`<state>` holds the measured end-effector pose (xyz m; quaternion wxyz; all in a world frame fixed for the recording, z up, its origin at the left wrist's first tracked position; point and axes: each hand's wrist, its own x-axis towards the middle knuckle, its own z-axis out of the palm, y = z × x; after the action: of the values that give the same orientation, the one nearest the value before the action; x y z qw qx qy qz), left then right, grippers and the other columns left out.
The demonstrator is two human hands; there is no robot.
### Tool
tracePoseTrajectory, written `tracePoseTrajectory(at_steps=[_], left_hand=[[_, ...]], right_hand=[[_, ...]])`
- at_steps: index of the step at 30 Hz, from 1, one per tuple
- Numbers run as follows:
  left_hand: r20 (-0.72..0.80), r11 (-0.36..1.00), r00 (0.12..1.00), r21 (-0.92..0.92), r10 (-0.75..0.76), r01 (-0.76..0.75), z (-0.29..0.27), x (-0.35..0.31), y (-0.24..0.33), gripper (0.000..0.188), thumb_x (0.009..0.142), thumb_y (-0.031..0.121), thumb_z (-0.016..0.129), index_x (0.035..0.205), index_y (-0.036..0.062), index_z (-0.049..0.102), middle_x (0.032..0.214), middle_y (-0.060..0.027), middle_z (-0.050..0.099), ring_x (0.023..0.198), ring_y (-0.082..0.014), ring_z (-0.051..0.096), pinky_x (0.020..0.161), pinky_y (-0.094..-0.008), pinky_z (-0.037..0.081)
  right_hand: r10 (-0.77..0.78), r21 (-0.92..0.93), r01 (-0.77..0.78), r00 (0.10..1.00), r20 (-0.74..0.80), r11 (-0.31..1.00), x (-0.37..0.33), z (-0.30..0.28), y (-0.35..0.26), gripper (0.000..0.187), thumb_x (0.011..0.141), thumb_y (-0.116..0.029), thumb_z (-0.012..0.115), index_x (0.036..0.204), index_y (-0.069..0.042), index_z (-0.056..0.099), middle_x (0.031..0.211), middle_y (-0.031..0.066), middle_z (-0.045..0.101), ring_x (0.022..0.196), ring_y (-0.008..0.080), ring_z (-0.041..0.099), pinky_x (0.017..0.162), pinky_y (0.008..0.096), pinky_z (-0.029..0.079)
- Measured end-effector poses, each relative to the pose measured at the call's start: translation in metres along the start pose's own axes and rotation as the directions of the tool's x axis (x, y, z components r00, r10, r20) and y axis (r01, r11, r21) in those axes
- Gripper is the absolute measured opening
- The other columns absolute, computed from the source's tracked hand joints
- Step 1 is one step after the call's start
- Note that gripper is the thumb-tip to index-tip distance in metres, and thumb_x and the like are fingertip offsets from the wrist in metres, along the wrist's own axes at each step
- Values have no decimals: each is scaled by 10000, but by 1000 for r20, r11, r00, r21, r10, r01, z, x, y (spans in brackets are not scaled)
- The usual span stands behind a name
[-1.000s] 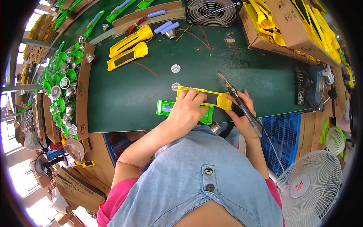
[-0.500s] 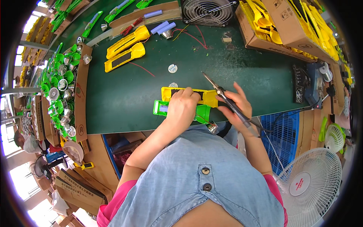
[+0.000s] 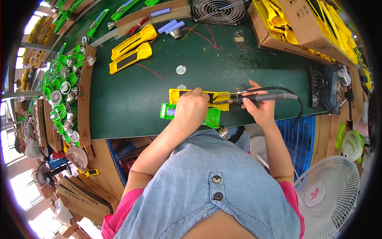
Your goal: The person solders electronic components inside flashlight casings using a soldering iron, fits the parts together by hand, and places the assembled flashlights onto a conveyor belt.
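Note:
My right hand (image 3: 260, 107) grips a soldering iron (image 3: 274, 96) with a dark grey handle and a black cable. Its tip points left, into the right part of a yellow plastic flashlight shell (image 3: 174, 96). My left hand (image 3: 192, 106) is closed over the middle of that shell, its fingertips bent down inside and hidden. Just nearer to me lies a green shell (image 3: 214, 116), partly under my left hand. It holds a purple battery cell (image 3: 170, 112), and a silver reflector (image 3: 223, 133) hangs by wires at its right end, over the table edge.
Two yellow shells (image 3: 131, 57) lie at the back left, near loose purple cells (image 3: 171, 26). A carton of green heads and reflectors (image 3: 85, 95) stands left. Yellow parts fill cartons (image 3: 306, 30) at the back right, beyond a blue soldering station (image 3: 333, 81). A metal-grilled fan (image 3: 221, 10) sits behind.
The soldering iron has swung from pointing up and away to lying nearly level, its tip now at the yellow shell. My right hand has turned and shifted slightly right; my left stays put.

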<state>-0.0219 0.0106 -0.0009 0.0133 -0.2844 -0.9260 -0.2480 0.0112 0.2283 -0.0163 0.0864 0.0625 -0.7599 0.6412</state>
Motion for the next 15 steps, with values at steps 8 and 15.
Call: tracePoseTrajectory(at_steps=[8, 15], left_hand=[[-2, 1000, 1000, -8, -5, 5, 0, -1, -2, 46, 694, 40, 584, 709, 30, 627, 701, -106, 537, 663, -271, 575, 612, -358, 465], [27, 1000, 999, 21, 17, -17, -2, 1, 0, 49, 691, 35, 582, 702, 29, 628, 689, -110, 531, 648, -274, 569, 599, -363, 460]], right_hand=[[-5, 32, 7, 998, -64, 999, -5, 5, 12, 117, 719, -80, 652, 816, -24, 618, 600, 24, 614, 726, 115, 594, 1011, 431, 276], [13, -30, -15, 998, -59, 999, -4, 5, 2, 123, 732, -88, 641, 823, -13, 605, 595, 33, 623, 638, 105, 603, 1020, 432, 259]])
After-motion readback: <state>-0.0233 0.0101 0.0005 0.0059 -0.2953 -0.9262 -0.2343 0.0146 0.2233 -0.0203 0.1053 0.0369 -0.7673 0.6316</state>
